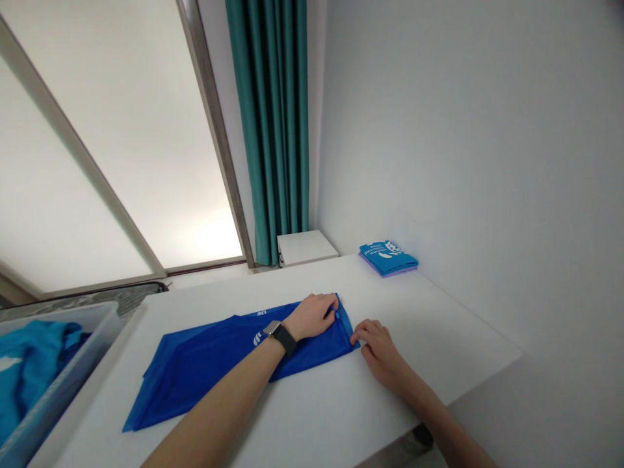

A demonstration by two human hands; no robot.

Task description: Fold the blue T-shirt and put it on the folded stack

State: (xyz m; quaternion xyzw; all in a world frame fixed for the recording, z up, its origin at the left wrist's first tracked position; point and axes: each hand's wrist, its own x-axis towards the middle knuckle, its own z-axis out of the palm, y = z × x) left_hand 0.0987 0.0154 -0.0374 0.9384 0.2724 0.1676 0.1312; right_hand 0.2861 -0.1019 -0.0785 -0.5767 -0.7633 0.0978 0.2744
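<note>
A thin, slightly see-through blue fabric piece (pixel 209 364) with white print lies flattened in a long strip on the white table. Whether it is a bag or a garment I cannot tell. My left hand (pixel 314 315), a dark-banded watch on its wrist, rests on the strip's right end with its fingers curled down, gripping the fabric near the far corner. At the near right corner, my right hand (pixel 375 344) pinches the edge between thumb and fingers. Both hands partly cover that end.
A folded stack (pixel 389 257), blue with white print over purple, sits by the wall. On the left, a clear plastic bin (pixel 104 318) holds crumpled blue fabric (pixel 34 357). Beyond the white table (pixel 439 325) stand a low white cabinet (pixel 307 246) and a green curtain (pixel 277 130).
</note>
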